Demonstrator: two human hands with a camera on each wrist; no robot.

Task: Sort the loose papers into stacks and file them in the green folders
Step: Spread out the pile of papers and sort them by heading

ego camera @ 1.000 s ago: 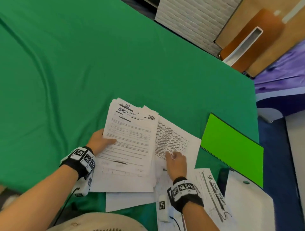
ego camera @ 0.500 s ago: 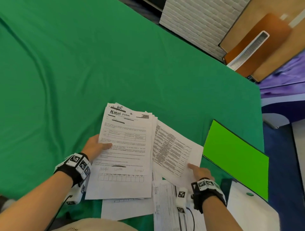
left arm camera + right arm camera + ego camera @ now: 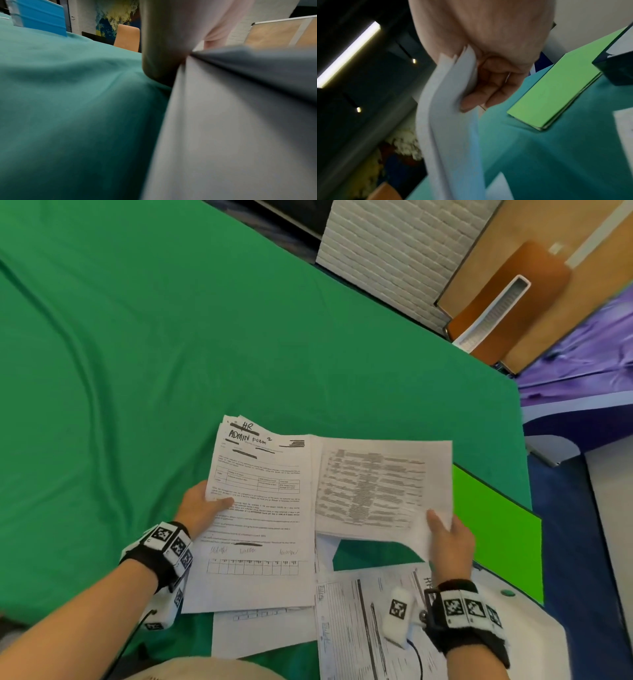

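My left hand (image 3: 205, 505) grips the left edge of a stack of papers (image 3: 260, 508) topped by a sheet headed "HR ADMIN FORM", thumb on top. In the left wrist view the stack (image 3: 223, 128) is a grey blur under the hand (image 3: 171, 40). My right hand (image 3: 448, 535) pinches the lower right corner of a few printed sheets (image 3: 380, 487) lifted off the cloth. The right wrist view shows those sheets (image 3: 453, 108) bending between thumb and fingers (image 3: 488, 94). A bright green folder (image 3: 496, 529) (image 3: 556, 92) lies shut to the right.
Loose papers (image 3: 359, 628) lie on the green cloth (image 3: 171, 354) near my body. A white folder or sheet (image 3: 534, 638) sits at the near right corner. The table's right edge drops to blue floor (image 3: 582, 542). An orange chair (image 3: 513, 299) stands beyond the far edge.
My right hand slid from pressing the printed sheets to their right corner, then lifted them off the table. The left hand's stack rose slightly and stayed gripped.
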